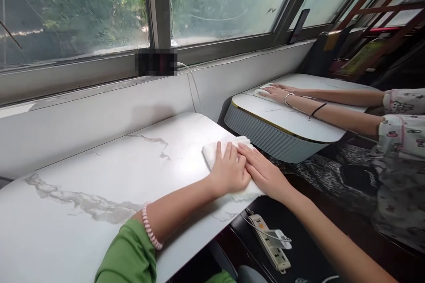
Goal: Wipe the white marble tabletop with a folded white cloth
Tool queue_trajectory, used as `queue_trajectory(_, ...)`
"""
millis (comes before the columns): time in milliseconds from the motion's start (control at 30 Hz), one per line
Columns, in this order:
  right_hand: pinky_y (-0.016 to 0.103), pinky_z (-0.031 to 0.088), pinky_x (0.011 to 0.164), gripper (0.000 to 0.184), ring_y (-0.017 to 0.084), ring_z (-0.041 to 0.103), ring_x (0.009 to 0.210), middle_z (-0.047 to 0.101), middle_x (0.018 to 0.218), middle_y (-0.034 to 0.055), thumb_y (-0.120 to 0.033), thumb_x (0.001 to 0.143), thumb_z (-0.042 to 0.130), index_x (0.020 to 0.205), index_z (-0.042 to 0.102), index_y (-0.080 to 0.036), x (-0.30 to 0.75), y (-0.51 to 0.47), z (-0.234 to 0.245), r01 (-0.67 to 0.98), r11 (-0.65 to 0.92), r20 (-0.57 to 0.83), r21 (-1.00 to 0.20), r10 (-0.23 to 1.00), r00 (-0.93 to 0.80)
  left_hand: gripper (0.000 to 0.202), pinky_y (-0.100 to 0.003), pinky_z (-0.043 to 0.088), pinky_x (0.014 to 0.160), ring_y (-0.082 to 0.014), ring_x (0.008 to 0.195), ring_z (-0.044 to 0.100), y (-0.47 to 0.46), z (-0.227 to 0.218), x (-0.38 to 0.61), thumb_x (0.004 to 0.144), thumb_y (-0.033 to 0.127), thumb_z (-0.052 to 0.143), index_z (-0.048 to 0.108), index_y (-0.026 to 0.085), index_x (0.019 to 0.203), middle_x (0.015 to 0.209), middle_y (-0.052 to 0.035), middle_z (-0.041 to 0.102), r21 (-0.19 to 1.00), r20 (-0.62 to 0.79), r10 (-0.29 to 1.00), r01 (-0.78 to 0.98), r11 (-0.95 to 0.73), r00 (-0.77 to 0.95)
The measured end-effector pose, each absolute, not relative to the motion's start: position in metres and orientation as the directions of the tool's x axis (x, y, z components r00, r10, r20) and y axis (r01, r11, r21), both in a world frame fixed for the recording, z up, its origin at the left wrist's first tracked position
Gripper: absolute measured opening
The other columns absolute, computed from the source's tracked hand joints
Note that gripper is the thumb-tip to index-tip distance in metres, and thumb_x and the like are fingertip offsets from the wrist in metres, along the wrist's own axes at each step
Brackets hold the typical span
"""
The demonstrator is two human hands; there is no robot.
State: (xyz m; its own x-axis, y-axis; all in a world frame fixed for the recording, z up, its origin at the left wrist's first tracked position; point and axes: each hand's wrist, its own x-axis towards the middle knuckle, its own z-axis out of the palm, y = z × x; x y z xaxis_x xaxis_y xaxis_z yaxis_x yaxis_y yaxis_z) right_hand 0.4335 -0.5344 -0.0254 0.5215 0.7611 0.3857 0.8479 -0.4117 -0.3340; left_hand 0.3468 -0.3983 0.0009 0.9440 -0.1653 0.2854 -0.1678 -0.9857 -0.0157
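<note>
Left hand [229, 169] and right hand [265, 172] lay flat, fingers spread, pressing white cloth [212, 152] onto table [99, 177], pinning it down.

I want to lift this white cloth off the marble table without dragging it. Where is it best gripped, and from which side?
Probably the far edge of the white cloth, pinched from the window side. That strip lies flat and uncovered, while the left hand and right hand press flat on the rest. Its near end reaches the edge of the marble table, mostly hidden under the right hand.
</note>
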Motion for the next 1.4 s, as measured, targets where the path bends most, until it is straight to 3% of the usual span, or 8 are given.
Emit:
queue_trajectory(267, 0.051, 0.03, 0.111, 0.049, 0.022, 0.039, 0.133, 0.045, 0.142, 0.0074, -0.026, 0.092, 0.027, 0.139, 0.039, -0.025, 0.413, -0.54, -0.027, 0.856, -0.413, 0.396, -0.311, 0.762, 0.512, 0.054, -0.048, 0.02, 0.112, -0.0317, 0.136, 0.03, -0.404, 0.003, 0.324, 0.093, 0.034, 0.035, 0.039, 0.001, 0.135, 0.143, -0.0239, 0.036, 0.038, 0.244, -0.161, -0.176, -0.984, 0.956)
queue_trajectory(433, 0.05, 0.032, 0.11, 0.052, 0.023, 0.039, 0.133, 0.045, 0.143, 0.0086, -0.023, 0.088, 0.029, 0.139, 0.039, -0.022, 0.417, -0.514, -0.025, 0.881, -0.392, 0.37, -0.265, 0.803, 0.468, 0.053, -0.052, 0.022, 0.111, -0.0326, 0.136, 0.029, -0.388, 0.003, 0.32, 0.091, 0.032, 0.037, 0.041, 0.001, 0.133, 0.143, -0.0244, 0.036, 0.071, 0.231, -0.08, -0.099, -0.993, 0.97)
queue_trajectory(533, 0.051, 0.03, 0.111, 0.053, 0.023, 0.035, 0.135, 0.043, 0.144, 0.0086, -0.023, 0.088, 0.028, 0.139, 0.038, -0.021, 0.417, -0.486, -0.021, 0.897, -0.359, 0.34, -0.259, 0.835, 0.432, 0.05, -0.053, 0.021, 0.111, -0.0327, 0.136, 0.028, -0.368, 0.005, 0.316, 0.09, 0.031, 0.037, 0.043, 0.002, 0.13, 0.144, -0.0239, 0.036, 0.08, 0.215, -0.013, -0.031, -0.996, 0.976)
queue_trajectory(700, 0.049, 0.027, 0.113, 0.053, 0.024, 0.032, 0.137, 0.041, 0.145, 0.0114, -0.022, 0.088, 0.026, 0.138, 0.04, -0.014, 0.413, -0.423, -0.015, 0.906, -0.335, 0.275, -0.26, 0.873, 0.402, 0.046, -0.045, 0.016, 0.114, -0.0297, 0.137, 0.028, -0.313, 0.009, 0.31, 0.089, 0.027, 0.038, 0.045, 0.002, 0.127, 0.143, -0.023, 0.037, 0.1, 0.175, 0.048, 0.031, -0.995, 0.983)
queue_trajectory(900, 0.047, 0.027, 0.113, 0.053, 0.025, 0.03, 0.137, 0.038, 0.147, 0.0103, -0.02, 0.087, 0.027, 0.138, 0.04, -0.011, 0.414, -0.351, -0.012, 0.909, -0.355, 0.248, -0.219, 0.881, 0.403, 0.047, -0.039, 0.013, 0.115, -0.0228, 0.139, 0.024, -0.248, 0.014, 0.309, 0.091, 0.031, 0.035, 0.042, 0.008, 0.131, 0.147, -0.016, 0.034, 0.095, 0.123, 0.122, 0.111, -0.989, 0.985)
queue_trajectory(1233, 0.044, 0.026, 0.113, 0.052, 0.023, 0.033, 0.136, 0.042, 0.144, 0.0107, -0.02, 0.085, 0.03, 0.135, 0.04, -0.011, 0.433, -0.286, -0.012, 0.907, -0.279, 0.3, -0.317, 0.877, 0.375, 0.055, -0.043, 0.006, 0.115, -0.0242, 0.141, 0.015, -0.192, 0.011, 0.322, 0.093, 0.034, 0.031, 0.027, 0.012, 0.144, 0.153, -0.0109, 0.023, 0.072, 0.111, 0.244, 0.237, -0.969, 0.963)
queue_trajectory(1400, 0.044, 0.027, 0.113, 0.051, 0.024, 0.039, 0.132, 0.046, 0.141, 0.0104, -0.02, 0.084, 0.032, 0.133, 0.043, -0.013, 0.444, -0.27, -0.01, 0.907, -0.224, 0.335, -0.357, 0.875, 0.348, 0.052, -0.042, 0.009, 0.115, -0.0257, 0.14, 0.02, -0.18, 0.01, 0.331, 0.094, 0.034, 0.03, 0.033, 0.013, 0.142, 0.151, -0.0104, 0.028, 0.085, 0.142, 0.282, 0.272, -0.958, 0.949)
